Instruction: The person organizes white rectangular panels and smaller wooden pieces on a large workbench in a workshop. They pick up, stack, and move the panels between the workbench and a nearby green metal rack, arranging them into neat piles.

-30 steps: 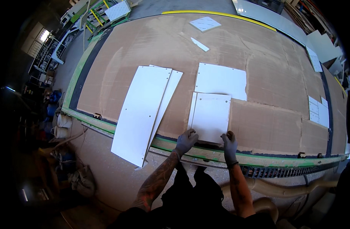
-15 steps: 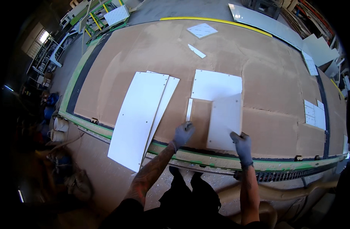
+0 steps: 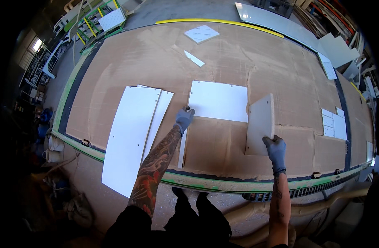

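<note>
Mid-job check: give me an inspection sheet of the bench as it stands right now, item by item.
Surface: large brown board table with a green front edge, worn and patchy.
Job's things: small white panel raised by its lower corner; narrow white strip lying flat beside a square white panel.
Clutter: two long white panels overhanging the front edge; small white offcuts far back and at the right end.
Grips: right hand, gloved, holds the small panel; left hand, gloved, rests at the strip's top end.
Cables: pale hose under the table front.
Surroundings: racks at left, stacked sheets far right.
</note>
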### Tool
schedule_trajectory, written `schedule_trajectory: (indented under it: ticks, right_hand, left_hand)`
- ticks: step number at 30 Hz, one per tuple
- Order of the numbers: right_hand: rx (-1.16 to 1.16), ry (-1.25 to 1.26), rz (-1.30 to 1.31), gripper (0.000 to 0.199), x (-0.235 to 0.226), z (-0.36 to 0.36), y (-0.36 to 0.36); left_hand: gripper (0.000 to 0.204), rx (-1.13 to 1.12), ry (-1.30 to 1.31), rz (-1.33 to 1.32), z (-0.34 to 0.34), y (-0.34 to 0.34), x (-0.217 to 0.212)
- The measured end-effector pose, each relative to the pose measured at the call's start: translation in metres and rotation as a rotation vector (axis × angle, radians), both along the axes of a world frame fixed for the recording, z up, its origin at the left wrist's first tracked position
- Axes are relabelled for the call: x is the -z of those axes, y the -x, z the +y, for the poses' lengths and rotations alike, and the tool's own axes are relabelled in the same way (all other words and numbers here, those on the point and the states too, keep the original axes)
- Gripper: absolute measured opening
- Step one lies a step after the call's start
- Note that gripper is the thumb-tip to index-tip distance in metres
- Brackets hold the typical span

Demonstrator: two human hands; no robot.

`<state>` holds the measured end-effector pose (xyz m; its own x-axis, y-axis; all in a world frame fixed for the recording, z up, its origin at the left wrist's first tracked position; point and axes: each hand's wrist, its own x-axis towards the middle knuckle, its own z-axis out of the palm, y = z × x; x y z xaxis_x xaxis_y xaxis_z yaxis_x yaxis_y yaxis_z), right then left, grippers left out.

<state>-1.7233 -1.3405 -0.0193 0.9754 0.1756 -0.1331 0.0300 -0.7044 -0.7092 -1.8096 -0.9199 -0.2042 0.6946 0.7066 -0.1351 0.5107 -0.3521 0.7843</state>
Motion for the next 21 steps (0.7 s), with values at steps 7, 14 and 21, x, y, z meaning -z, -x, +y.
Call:
schedule_trajectory:
  ticks: [7, 14, 21]
  right_hand:
    - [-0.021, -0.007, 0.094, 0.035, -0.001, 0.0, -0.012]
    - [-0.032, -0.06, 0.04, 0.032, 0.01, -0.006, -0.017]
    - [-0.029, -0.014, 0.01, 0.032, 0.014, -0.006, -0.017]
  left_hand:
    - [0.04, -0.097, -0.028, -0.038, 0.006, -0.012, -0.007]
    - [0.031, -0.121, 0.099, -0.149, -0.003, -0.011, -0.01]
    - [0.028, -0.148, 0.167, -0.249, -0.003, -0.011, -0.021]
